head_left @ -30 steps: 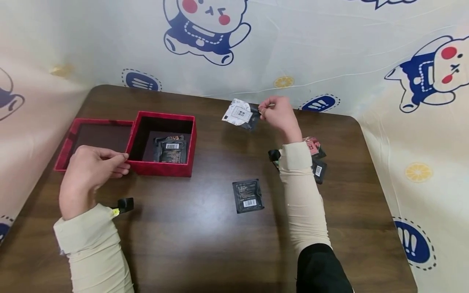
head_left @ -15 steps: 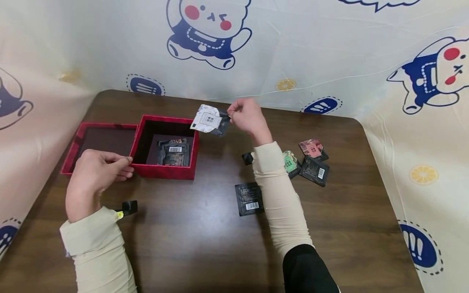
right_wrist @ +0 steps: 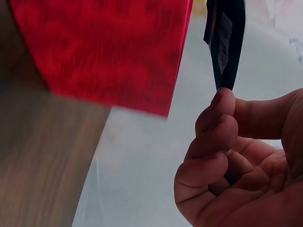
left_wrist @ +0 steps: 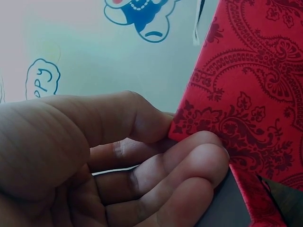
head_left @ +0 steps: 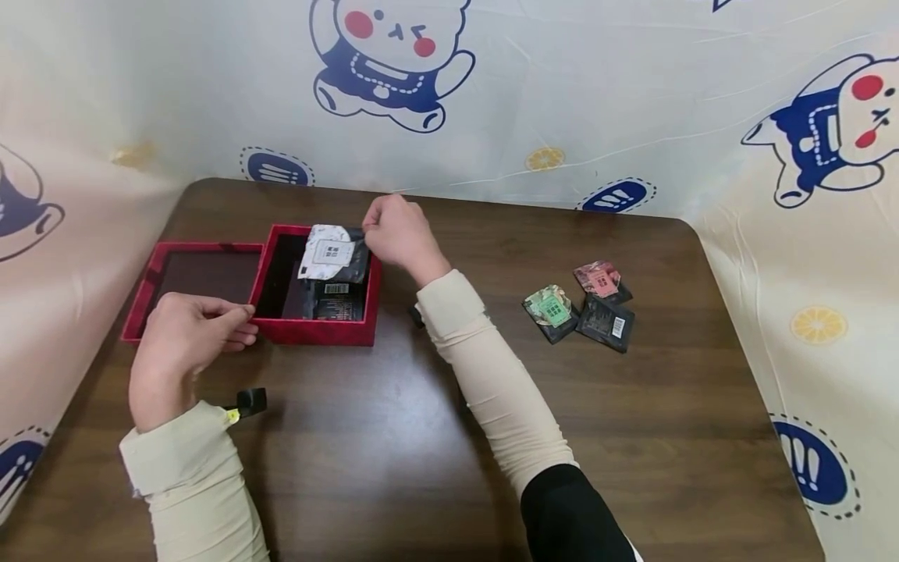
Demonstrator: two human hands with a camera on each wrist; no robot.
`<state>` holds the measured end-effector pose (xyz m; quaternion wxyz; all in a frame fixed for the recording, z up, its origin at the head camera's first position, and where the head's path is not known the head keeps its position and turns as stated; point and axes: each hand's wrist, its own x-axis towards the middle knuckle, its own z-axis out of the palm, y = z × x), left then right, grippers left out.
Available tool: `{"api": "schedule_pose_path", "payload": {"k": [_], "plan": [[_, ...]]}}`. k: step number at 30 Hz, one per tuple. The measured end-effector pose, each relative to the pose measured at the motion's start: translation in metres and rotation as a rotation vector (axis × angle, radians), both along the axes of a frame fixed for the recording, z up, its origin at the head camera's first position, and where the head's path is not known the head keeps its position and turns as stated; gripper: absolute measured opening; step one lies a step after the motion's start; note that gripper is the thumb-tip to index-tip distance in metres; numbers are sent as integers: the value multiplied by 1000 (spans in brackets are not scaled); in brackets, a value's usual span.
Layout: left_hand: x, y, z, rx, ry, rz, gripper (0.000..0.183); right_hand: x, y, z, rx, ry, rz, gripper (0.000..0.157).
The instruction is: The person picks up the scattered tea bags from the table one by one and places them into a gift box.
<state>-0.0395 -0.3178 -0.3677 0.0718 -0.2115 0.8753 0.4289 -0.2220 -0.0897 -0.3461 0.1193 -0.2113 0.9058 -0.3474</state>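
Observation:
My right hand (head_left: 402, 238) pinches the edge of a black sachet with a white patterned label (head_left: 328, 254), over the open red box (head_left: 316, 334). In the right wrist view the sachet (right_wrist: 234, 42) hangs edge-on between thumb and forefinger, beside the red box wall (right_wrist: 109, 56). More black sachets (head_left: 337, 303) lie inside the box, barcode side up, partly covered by the held one. At the box's front left corner my left hand (head_left: 193, 328) grips it; the left wrist view shows thumb and fingers at the corner of the patterned red wall (left_wrist: 246, 94).
The red lid (head_left: 204, 285) lies inside up, left of the box. Three sachets rest together at the right: one with a green label (head_left: 551, 311), one with a pink label (head_left: 600, 279) and a black one (head_left: 604, 321). A printed cloth stands behind the table (head_left: 674, 437).
My right hand has carried the white-labelled sachet leftward from the table's back to over the box. The right forearm now covers the single sachet near the middle. My left hand stays at the corner.

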Motion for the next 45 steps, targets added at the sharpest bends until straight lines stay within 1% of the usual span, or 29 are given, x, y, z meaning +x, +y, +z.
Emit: {"api": "schedule_pose_path", "payload": {"k": [4,7,10,12,18,20,23,27,32,35,39,45], "plan": [[0,0,-1,3,13,-6,37,8,-10,0,4,-29,3,9],[-1,0,-1,-7,30,-17,35,11,-13,-2,28,-24,-20,7],[-1,1,0,-14,38,-17,34,13,-17,-4,74,-10,-20,9],[-1,2,0,-21,39,-15,33,15,-19,-6,117,17,-3,9],[0,3,1,-36,43,-11,32,22,-27,-10,272,139,40,12],[0,3,1,-33,43,-12,32,23,-29,-11,303,168,41,14],[-1,2,1,-20,35,-8,34,24,-31,-12,324,182,43,15],[-1,2,1,-12,29,-4,36,23,-33,-13,331,172,51,15],[-1,1,-1,-12,23,2,37,24,-33,-15,326,158,62,9],[0,1,-1,-5,23,8,37,24,-31,-14,309,153,65,13],[0,0,-2,-2,25,11,37,22,-22,-11,259,150,49,19],[2,-2,-3,-13,22,6,37,16,1,-9,107,146,11,18]]}}
